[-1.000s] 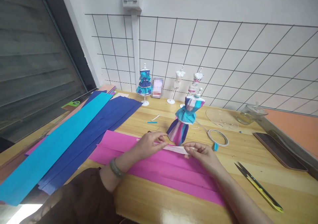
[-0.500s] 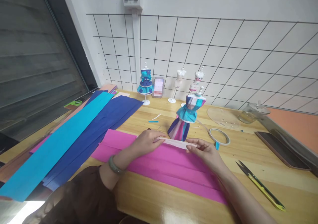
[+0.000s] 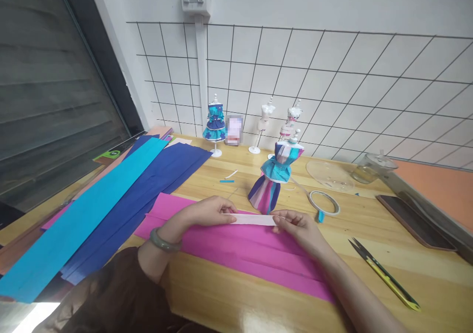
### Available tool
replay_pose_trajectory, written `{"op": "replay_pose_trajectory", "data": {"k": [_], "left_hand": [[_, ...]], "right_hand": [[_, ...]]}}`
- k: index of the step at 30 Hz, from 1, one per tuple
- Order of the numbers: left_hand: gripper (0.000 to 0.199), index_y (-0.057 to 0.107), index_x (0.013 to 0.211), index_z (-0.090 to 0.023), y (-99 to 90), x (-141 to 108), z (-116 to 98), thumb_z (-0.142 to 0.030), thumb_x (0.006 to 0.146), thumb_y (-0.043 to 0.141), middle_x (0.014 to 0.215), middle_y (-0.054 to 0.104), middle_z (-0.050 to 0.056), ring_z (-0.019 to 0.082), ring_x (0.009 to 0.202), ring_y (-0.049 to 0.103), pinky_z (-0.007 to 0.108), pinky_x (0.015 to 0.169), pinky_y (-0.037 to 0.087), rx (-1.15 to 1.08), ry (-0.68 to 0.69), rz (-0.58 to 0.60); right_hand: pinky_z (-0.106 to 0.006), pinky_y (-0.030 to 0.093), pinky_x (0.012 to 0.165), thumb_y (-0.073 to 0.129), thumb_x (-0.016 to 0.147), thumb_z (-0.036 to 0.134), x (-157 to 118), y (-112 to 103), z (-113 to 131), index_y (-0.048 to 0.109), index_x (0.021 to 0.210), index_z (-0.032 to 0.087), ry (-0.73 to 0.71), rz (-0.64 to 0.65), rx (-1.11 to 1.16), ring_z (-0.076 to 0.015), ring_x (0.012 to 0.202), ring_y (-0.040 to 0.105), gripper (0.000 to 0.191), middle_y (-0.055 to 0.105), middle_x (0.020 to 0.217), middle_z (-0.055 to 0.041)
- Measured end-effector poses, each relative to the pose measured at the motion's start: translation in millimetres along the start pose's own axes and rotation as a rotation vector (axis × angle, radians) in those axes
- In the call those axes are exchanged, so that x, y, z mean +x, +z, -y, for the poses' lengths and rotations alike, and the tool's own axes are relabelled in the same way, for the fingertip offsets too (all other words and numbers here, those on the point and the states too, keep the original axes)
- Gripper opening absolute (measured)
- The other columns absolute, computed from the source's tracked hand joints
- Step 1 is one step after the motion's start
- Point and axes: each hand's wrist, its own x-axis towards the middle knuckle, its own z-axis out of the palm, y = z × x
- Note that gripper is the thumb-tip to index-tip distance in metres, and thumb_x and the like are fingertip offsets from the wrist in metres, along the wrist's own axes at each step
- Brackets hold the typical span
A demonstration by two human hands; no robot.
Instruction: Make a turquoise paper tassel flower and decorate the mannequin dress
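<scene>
With the white strip [image 3: 254, 219] as the clock's centre, the left hand [image 3: 211, 212] pinches its 9 o'clock end and the right hand [image 3: 298, 227] its 3 o'clock end, keeping it straight above a magenta sheet [image 3: 236, 249] on the wooden counter [image 3: 356, 215]. Near 1 o'clock stands a miniature dress form [image 3: 278, 169] in a striped skirt; a tape roll [image 3: 336, 208] lies between 2 and 3, yellow-handled snips [image 3: 388, 281] near 4, and a long turquoise strip [image 3: 88, 212] at 9.

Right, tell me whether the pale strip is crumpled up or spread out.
Spread out: the pale strip runs straight and flat between the left hand and the right hand.
</scene>
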Motion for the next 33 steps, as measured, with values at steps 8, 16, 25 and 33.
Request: {"op": "replay_pose_trajectory", "data": {"k": [8,16,25,33], "left_hand": [[0.024,0.066,0.086,-0.018,15.6,6.1,-2.1,-0.028,0.077,0.046,0.073,0.063,0.000,0.011,0.061,0.051,0.020,0.053,0.032,0.170,0.023,0.006],[0.027,0.060,0.073,-0.013,20.4,8.6,-2.4,-0.032,0.080,0.042,0.061,0.056,-0.001,0.008,0.053,0.046,0.018,0.049,0.032,0.012,-0.010,0.069],[0.025,0.061,0.085,-0.014,25.5,10.0,2.2,-0.034,0.076,0.049,0.071,0.057,0.000,0.009,0.060,0.046,0.019,0.052,0.032,-0.030,-0.019,0.036],[0.028,0.059,0.088,-0.014,26.6,8.0,-1.8,-0.038,0.074,0.054,0.070,0.054,-0.001,0.009,0.059,0.044,0.019,0.052,0.032,-0.149,-0.043,0.024]], "right_hand": [[-0.026,0.044,0.062,0.060,0.072,0.048,-2.2,4.6,4.1,0.066,0.081,0.015,0.009,0.046,-0.007,-0.0146,0.058,0.056,0.035,0.064,0.060,-0.0031],[-0.028,0.044,0.063,0.068,0.065,0.046,-2.8,6.1,1.5,0.064,0.088,0.015,0.042,0.058,0.022,-0.0143,0.059,0.056,0.039,0.065,0.063,-0.0030],[-0.026,0.043,0.060,0.066,0.068,0.045,-1.6,4.7,-1.8,0.066,0.082,0.014,0.038,0.082,0.036,-0.0122,0.056,0.054,0.034,0.063,0.059,-0.0020],[-0.025,0.042,0.060,0.065,0.068,0.047,-2.7,3.7,-2.3,0.066,0.086,0.015,0.054,0.062,0.051,-0.0123,0.055,0.054,0.037,0.065,0.061,-0.0028]]}}
